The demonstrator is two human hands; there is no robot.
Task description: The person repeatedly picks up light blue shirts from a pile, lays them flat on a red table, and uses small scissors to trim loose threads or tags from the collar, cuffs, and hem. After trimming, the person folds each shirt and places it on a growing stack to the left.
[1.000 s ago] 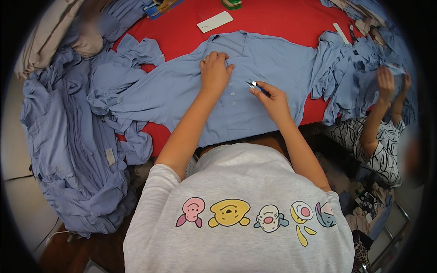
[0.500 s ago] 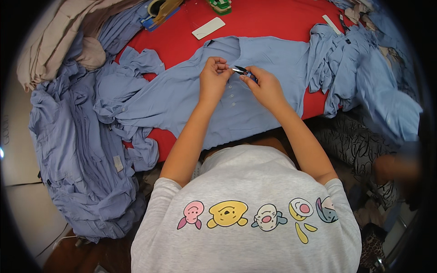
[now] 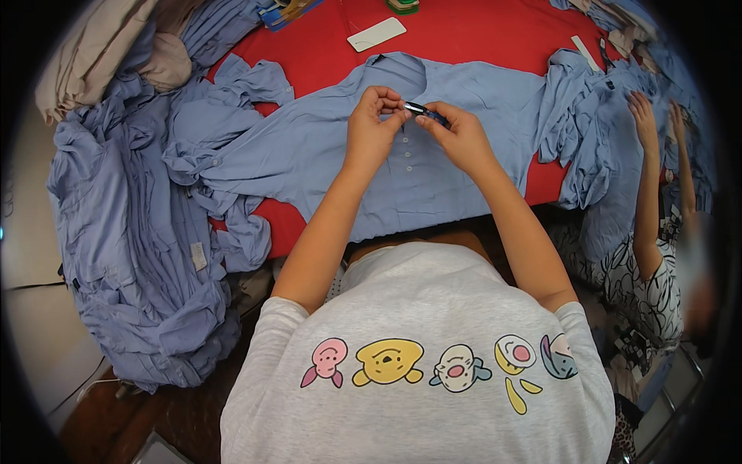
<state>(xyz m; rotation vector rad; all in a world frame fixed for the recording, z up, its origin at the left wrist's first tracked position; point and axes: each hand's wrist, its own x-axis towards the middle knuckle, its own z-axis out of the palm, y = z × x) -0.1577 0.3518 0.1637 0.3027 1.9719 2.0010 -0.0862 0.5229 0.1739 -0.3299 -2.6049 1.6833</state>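
Observation:
A blue buttoned shirt (image 3: pixel 487 100) lies spread out in front of me, its neck opening at the far side and small white buttons down its front. Just below the neck, my right hand (image 3: pixel 461 138) is closed around thread snips (image 3: pixel 437 117), whose dark blades point left. Touching or nearly touching the blade tips, the fingertips of my left hand (image 3: pixel 372 130) are pinched together. Whatever they hold, perhaps a bit of thread, is too small to make out. Both hands are over the shirt's button strip.
Red cloth (image 3: pixel 325 66) covers the table. A white tag (image 3: pixel 376 34) and a green object (image 3: pixel 402 6) lie at the back. Blue garments (image 3: pixel 131 255) are heaped at left, beige ones (image 3: pixel 100 54) behind. Another person's hands (image 3: pixel 643 122) are over blue clothes at right.
The snips' blades, apart before, now look closer together, by my left fingertips. The view has shifted slightly. At right, the other person's arms have come into view, reaching over the blue clothes.

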